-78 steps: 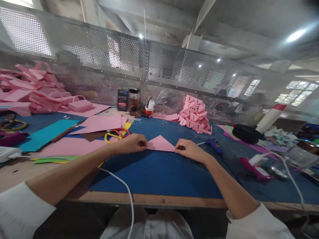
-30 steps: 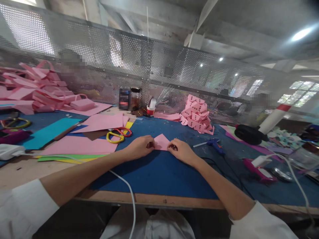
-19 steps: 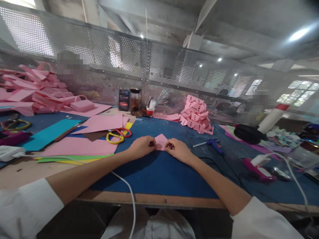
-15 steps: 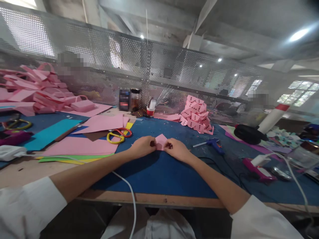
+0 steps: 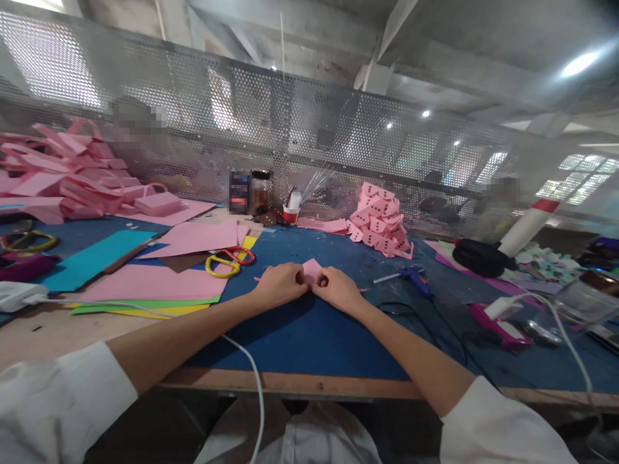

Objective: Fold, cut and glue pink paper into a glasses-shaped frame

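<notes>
A small folded pink paper piece [image 5: 311, 269] lies on the blue mat [image 5: 309, 328] in the middle of the bench. My left hand [image 5: 280, 285] pinches its left side with closed fingers. My right hand [image 5: 337, 290] pinches its right side, also closed. The two hands almost touch over the paper, which shows only as a small peak between them.
Yellow-and-red scissors [image 5: 226, 261] and pink, teal, green sheets [image 5: 145, 282] lie to the left. A heap of folded pink pieces with dots [image 5: 381, 227] stands behind. A blue glue gun [image 5: 411, 277], cables, a pink tool [image 5: 493, 322] and a white bottle [image 5: 527, 225] sit on the right.
The pink triangle has been folded in from both sides and is much narrower. My hands have come together toward the middle until they nearly meet.
</notes>
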The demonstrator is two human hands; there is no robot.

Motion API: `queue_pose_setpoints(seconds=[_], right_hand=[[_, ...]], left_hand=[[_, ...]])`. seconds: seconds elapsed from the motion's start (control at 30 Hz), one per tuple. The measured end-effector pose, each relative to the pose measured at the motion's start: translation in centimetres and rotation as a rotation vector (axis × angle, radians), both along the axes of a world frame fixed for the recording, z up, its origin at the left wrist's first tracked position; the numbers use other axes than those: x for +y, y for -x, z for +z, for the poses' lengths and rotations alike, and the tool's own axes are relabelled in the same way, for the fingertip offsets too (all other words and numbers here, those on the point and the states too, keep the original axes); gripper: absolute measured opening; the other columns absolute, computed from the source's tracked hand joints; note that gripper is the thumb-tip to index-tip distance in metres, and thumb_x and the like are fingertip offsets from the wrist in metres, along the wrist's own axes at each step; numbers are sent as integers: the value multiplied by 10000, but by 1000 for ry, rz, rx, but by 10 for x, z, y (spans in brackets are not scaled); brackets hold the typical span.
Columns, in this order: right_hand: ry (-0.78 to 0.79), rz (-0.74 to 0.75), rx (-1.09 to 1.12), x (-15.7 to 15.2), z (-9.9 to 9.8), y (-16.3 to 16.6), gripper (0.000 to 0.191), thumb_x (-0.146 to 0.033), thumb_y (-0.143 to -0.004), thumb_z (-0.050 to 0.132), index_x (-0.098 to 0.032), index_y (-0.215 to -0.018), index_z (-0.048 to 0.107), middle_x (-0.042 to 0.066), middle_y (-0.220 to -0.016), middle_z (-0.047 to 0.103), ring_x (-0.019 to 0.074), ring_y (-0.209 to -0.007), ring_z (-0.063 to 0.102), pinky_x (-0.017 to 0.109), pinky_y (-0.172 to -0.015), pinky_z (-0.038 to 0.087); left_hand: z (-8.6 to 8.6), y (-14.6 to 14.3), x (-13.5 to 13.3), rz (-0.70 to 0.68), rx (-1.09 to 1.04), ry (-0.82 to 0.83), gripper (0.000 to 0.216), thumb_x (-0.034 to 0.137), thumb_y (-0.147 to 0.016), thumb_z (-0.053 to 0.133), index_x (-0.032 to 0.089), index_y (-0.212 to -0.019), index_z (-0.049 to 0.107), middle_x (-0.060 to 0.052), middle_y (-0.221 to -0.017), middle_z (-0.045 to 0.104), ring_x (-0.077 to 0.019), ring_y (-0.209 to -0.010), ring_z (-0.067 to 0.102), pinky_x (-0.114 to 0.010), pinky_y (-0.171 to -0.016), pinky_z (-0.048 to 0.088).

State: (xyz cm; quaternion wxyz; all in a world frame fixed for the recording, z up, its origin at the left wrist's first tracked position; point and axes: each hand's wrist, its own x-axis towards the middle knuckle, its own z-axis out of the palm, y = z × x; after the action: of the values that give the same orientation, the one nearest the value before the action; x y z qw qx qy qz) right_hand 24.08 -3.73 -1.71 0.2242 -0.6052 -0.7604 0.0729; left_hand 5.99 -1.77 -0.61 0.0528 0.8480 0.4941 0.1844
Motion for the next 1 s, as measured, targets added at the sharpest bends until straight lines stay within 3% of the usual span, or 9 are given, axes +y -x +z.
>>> queue_pose_setpoints(seconds=[0.37,0.8,1.0], right_hand=[[1,2,2,-1,0,0,95,-316,-758,627,-222,-760,640,10,-812,615,135,-706,535,235,-581,307],[43,14,14,-3,6,1,118,-316,-790,640,-201,-767,651,13,-828,642,129,-726,557,226,-602,329],[32,-19,24,-2,4,3,153,-348,-823,620,-204,-772,625,6,-788,649,131,-711,561,234,-574,311]], left_hand=[[0,-1,-1,-9,23,-16,234,406,-797,481,212,-777,610,-50,-868,700,-237,-797,647,-315,-677,424],[3,2,1,-29,-1,49,167,354,-752,516,224,-784,616,-22,-859,705,-195,-767,640,-260,-593,384],[3,-1,-1,12,-4,39,189,365,-772,517,215,-795,629,-45,-879,713,-216,-806,648,-281,-671,420]])
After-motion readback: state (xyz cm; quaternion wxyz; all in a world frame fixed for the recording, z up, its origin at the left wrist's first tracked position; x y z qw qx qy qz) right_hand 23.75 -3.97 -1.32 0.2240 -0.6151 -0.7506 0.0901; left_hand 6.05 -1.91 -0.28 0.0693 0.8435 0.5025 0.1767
